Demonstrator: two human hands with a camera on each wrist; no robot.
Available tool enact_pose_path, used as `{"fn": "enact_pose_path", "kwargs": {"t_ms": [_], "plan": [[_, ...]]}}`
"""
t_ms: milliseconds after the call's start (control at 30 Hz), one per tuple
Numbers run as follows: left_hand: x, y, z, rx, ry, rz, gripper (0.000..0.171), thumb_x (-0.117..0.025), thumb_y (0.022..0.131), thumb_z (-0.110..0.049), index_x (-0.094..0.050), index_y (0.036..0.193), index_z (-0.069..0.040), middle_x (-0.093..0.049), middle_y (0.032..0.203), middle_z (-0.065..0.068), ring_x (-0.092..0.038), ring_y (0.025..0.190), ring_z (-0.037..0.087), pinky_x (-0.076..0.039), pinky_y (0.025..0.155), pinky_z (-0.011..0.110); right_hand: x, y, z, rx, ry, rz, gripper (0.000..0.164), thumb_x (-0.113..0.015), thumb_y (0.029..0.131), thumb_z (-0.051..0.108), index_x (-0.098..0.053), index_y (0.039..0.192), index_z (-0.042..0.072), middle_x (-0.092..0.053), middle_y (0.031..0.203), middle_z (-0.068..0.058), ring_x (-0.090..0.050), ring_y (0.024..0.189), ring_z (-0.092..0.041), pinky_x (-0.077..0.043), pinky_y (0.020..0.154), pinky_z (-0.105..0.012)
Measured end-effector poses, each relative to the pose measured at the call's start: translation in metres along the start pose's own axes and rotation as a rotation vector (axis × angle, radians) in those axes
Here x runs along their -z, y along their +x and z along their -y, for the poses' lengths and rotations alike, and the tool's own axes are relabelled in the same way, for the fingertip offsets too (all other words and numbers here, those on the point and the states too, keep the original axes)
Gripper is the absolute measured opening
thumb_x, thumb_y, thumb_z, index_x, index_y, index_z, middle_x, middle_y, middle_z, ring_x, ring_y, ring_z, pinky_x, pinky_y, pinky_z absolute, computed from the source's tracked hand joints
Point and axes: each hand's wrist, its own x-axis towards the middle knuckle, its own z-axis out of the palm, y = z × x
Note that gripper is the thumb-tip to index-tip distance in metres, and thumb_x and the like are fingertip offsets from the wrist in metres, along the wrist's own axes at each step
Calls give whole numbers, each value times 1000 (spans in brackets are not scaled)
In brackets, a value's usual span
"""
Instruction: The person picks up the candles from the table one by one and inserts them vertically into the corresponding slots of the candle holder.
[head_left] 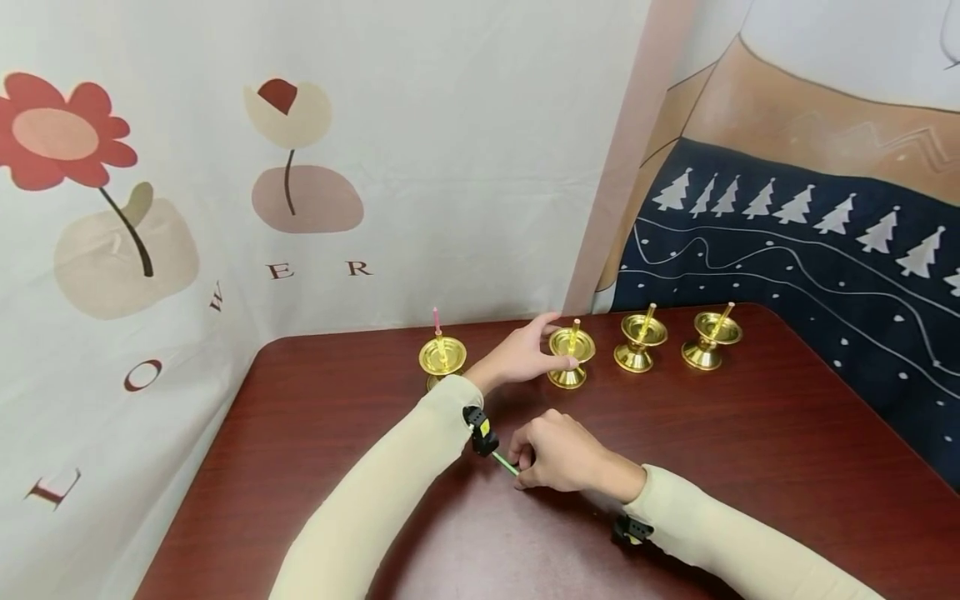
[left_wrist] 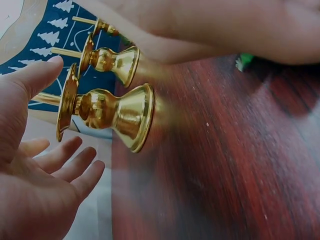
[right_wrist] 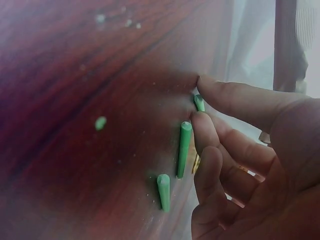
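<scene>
My left hand [head_left: 525, 354] is spread around a brass candle holder [head_left: 567, 377], its thumb beside the dish rim. In the left wrist view the fingers [left_wrist: 65, 159] are loosely extended around the holder's dish, not closed on it. At the front of the table my right hand [head_left: 558, 454] pinches a thin green candle [right_wrist: 199, 103] between thumb and index finger. Two more green candle sticks, one longer [right_wrist: 184, 150] and one shorter [right_wrist: 163, 192], lie beside those fingers in the right wrist view. The left wrist's camera covers part of the green sticks in the head view.
At the left stands a brass holder [head_left: 442, 357] with a pink candle [head_left: 437, 322] in it, partly behind my left sleeve. Two more brass holders [head_left: 636, 357] [head_left: 702, 353] stand at the right. A small green bit [right_wrist: 100, 123] lies on the tabletop [head_left: 787, 450]. Printed cloth [head_left: 465, 167] hangs behind.
</scene>
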Motion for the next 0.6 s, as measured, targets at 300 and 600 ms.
{"fn": "enact_pose_path", "kwargs": {"t_ms": [300, 600], "plan": [[-10, 10, 5, 45, -67, -8, 93, -84, 99, -36, -34, 172, -10, -46, 168, 22, -49, 153, 31, -44, 119, 44, -2, 0, -7, 7, 72, -2, 23, -99, 72, 10, -80, 79, 20, -63, 65, 26, -59, 66, 9, -52, 67, -21], [-10, 2, 8, 10, -45, -7, 78, -81, 101, -35, -45, 165, -10, -61, 156, 17, -61, 136, 22, -47, 113, 36, 0, -1, -6, -26, 124, 7, 19, -91, 72, 5, -79, 76, 19, -61, 62, 26, -58, 63, 8, -52, 64, -21]]}}
